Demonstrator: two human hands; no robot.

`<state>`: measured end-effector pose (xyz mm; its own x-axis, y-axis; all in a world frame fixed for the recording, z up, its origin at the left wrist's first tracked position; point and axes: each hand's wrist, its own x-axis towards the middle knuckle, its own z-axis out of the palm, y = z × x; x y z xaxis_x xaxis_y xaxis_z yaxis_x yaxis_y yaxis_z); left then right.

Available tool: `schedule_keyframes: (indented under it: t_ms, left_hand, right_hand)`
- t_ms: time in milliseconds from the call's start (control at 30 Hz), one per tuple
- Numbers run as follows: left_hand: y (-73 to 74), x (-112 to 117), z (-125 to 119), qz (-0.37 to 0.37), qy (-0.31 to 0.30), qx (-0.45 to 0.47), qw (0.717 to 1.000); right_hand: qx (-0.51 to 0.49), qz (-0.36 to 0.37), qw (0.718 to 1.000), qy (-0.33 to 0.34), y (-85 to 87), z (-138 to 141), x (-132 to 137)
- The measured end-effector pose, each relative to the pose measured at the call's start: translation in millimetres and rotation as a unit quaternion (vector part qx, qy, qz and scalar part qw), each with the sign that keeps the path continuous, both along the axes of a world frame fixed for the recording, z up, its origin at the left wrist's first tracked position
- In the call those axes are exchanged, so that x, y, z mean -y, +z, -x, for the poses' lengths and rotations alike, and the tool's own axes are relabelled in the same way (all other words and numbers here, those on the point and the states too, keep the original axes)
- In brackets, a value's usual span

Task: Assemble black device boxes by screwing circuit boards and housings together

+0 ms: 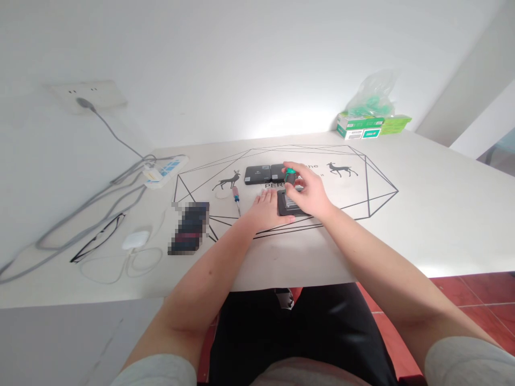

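My right hand (pixel 309 190) grips a short green-and-black screwdriver (pixel 289 176), its handle roughly upright between the thumb and fingers. Below it lies a black rectangular device (pixel 285 208) with a pale label, partly covered by that hand; the screwdriver's tip is hidden. My left hand (pixel 263 210) rests flat at the device's left side, fingers stretched away from me and thumb along its front edge. Just behind are two similar black boxes, one on the left (pixel 257 175) and one on the right (pixel 277 172), the latter partly hidden by my fingers.
A second screwdriver (pixel 236 198) lies left of my left hand. Farther left are a pixelated dark object (pixel 189 229), glasses (pixel 98 237), a white charger with cable (pixel 135 240) and a power strip (pixel 166 171). Green-and-white boxes (pixel 360 127) with a plastic bag (pixel 374 96) stand back right.
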<state>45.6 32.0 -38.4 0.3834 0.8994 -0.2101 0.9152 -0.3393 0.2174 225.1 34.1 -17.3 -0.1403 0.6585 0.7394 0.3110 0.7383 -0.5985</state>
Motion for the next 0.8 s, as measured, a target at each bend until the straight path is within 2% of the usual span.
schedule_keyframes:
  t_ms: [800]
  left_hand:
    - [-0.4, -0.1, -0.2, 0.003, 0.001, 0.001, 1.0]
  right_hand:
    - [-0.002, -0.004, 1.0, 0.009, -1.5, 0.9, -0.9]
